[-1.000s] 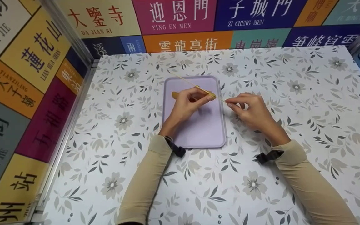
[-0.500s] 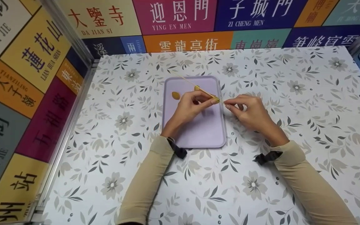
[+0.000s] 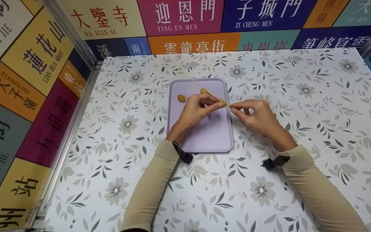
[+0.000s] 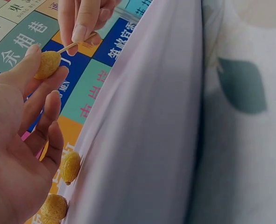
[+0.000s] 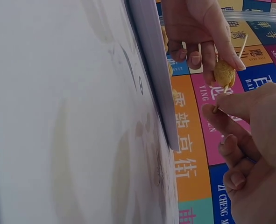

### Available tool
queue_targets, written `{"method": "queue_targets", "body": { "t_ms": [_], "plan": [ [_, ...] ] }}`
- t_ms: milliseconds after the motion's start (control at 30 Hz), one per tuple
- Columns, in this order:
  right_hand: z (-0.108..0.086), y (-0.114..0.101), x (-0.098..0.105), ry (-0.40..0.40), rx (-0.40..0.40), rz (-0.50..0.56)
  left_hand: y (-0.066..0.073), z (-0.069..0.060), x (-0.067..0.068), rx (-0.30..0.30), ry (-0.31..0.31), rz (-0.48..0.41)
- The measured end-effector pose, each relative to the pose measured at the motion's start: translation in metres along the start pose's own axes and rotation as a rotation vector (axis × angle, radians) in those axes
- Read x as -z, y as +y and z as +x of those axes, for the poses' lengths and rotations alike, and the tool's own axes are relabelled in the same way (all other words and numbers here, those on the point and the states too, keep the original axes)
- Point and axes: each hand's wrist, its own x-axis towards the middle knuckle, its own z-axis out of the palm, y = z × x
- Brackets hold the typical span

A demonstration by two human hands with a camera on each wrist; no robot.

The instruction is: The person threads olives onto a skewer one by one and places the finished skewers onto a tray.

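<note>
Coloured sign panels (image 3: pixel 192 42) enclosed the bench (image 3: pixel 217 183), whose white surface carried a grey leaf-and-flower print. On the bench lay a lilac tray (image 3: pixel 204 137); the work was held up near its right edge. The left hand (image 3: pixel 193 109) pinched a yellow piece (image 4: pixel 49 65) between thumb and fingertips, its other fingers loosely bent. The right hand (image 3: pixel 259 114) held a narrow pinch, thumb and forefinger, on a thin stick (image 4: pixel 68 47) close to one end, just beside the piece. In the right wrist view, the stick showed on both sides of the piece; whether it passed through the middle or along the far flank could not be confirmed. One loose piece (image 3: pixel 181 98) rested on the tray, left of the left hand. Another piece (image 3: pixel 203 91) showed just beyond the left fingers, near the stick, its support hidden. By judgement, the step in hand was setting the piece along the stick. The next move appeared to call for a steady left pinch, the stick aligned with the piece's long axis, and light, even pressure; excess force could have split the piece or bent the stick.
</note>
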Motion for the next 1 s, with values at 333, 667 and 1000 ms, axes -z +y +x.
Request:
{"method": "queue_targets", "body": {
  "t_ms": [333, 667, 1000],
  "plan": [
    [0.001, 0.004, -0.001, 0.077, -0.006, -0.009, 0.001, 0.001, -0.001, 0.007, -0.006, 0.032],
    [-0.001, 0.009, 0.002, 0.108, -0.012, -0.005, -0.001, 0.002, 0.000, -0.014, 0.000, -0.045],
    [-0.001, 0.015, 0.005, 0.109, -0.057, 0.036, -0.003, 0.005, 0.027, -0.025, 0.234, -0.018]
  ]
}}
